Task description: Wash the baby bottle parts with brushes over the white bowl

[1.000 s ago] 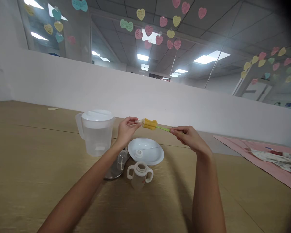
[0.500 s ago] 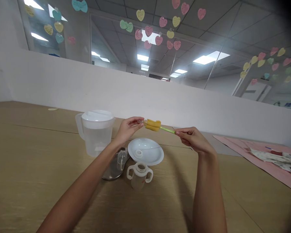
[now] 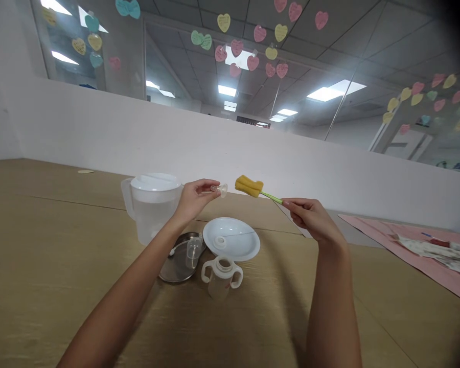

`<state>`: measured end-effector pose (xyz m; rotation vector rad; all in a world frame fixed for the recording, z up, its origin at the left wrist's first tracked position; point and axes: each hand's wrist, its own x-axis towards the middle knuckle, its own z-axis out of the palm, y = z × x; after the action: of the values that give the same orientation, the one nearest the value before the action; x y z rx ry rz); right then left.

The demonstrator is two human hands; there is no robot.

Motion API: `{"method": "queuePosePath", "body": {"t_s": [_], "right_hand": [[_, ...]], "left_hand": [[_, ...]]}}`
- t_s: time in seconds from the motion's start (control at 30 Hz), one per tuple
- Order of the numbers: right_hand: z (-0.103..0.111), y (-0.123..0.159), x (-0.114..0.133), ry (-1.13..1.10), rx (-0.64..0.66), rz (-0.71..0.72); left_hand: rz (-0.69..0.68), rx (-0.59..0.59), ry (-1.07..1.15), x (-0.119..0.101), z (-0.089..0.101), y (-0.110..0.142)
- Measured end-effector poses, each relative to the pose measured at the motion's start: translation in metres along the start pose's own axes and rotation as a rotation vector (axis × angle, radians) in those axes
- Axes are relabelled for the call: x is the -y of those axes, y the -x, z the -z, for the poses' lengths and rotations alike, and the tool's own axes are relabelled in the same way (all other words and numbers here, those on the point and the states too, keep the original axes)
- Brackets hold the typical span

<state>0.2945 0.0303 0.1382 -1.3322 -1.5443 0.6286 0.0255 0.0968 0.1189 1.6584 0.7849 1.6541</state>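
Note:
My left hand (image 3: 193, 197) pinches a small clear teat (image 3: 219, 189) above the table. My right hand (image 3: 310, 219) grips the green handle of a brush with a yellow sponge head (image 3: 249, 186). The sponge head hangs just right of the teat, a small gap between them. Below the hands sit a white plate (image 3: 243, 244) with a white ring on it, a two-handled baby bottle (image 3: 221, 276) without its top, and a metal dish (image 3: 174, 266) holding a clear cap.
A clear water jug with a white lid (image 3: 151, 207) stands left of my left hand. A pink cloth (image 3: 414, 250) with a folded patterned towel lies at the right. A white partition wall runs behind the wooden table (image 3: 42, 245).
The sponge head was against the teat; my right hand has pulled the brush out to the right and up, so the two are now apart. My left hand rose slightly.

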Motion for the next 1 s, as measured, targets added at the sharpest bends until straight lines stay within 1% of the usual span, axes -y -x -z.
{"method": "queuePosePath", "body": {"t_s": [0.1, 0.2, 0.37, 0.43, 0.53, 0.57, 0.6, 0.7, 0.77, 0.8, 0.93, 1.0], "right_hand": [[-0.004, -0.002, 0.000, -0.071, 0.074, -0.008], [-0.006, -0.003, -0.002, -0.110, 0.107, -0.018], [-0.002, -0.003, -0.005, -0.174, 0.158, -0.034], [-0.001, -0.003, -0.006, -0.234, 0.127, -0.008], [-0.002, -0.005, -0.006, -0.369, 0.015, 0.065], [-0.003, -0.005, -0.006, -0.395, -0.001, 0.083], [-0.004, -0.006, -0.006, -0.397, 0.009, 0.088], [-0.008, -0.007, -0.008, -0.278, 0.159, 0.040], [-0.010, -0.009, -0.010, -0.227, 0.222, 0.008], [-0.011, -0.009, -0.011, -0.234, 0.224, 0.004], [-0.011, -0.011, -0.011, -0.347, 0.169, 0.030], [-0.010, -0.011, -0.010, -0.335, 0.164, 0.020]], "left_hand": [[0.010, 0.025, 0.043, -0.002, -0.002, 0.002], [0.018, 0.043, 0.090, -0.004, -0.004, 0.004], [0.033, 0.022, 0.146, -0.004, -0.007, 0.006], [0.037, -0.009, 0.158, -0.003, -0.006, 0.005], [0.042, -0.072, 0.191, -0.001, -0.005, 0.003], [0.046, -0.085, 0.203, -0.001, -0.005, 0.003], [0.051, -0.090, 0.216, -0.001, -0.005, 0.002], [0.056, -0.070, 0.267, -0.002, -0.005, 0.002], [0.051, -0.062, 0.294, -0.003, -0.004, 0.002], [0.051, -0.060, 0.297, -0.004, -0.003, 0.003], [0.055, -0.032, 0.243, -0.007, 0.000, 0.003], [0.036, -0.007, 0.210, -0.008, 0.000, 0.004]]}}
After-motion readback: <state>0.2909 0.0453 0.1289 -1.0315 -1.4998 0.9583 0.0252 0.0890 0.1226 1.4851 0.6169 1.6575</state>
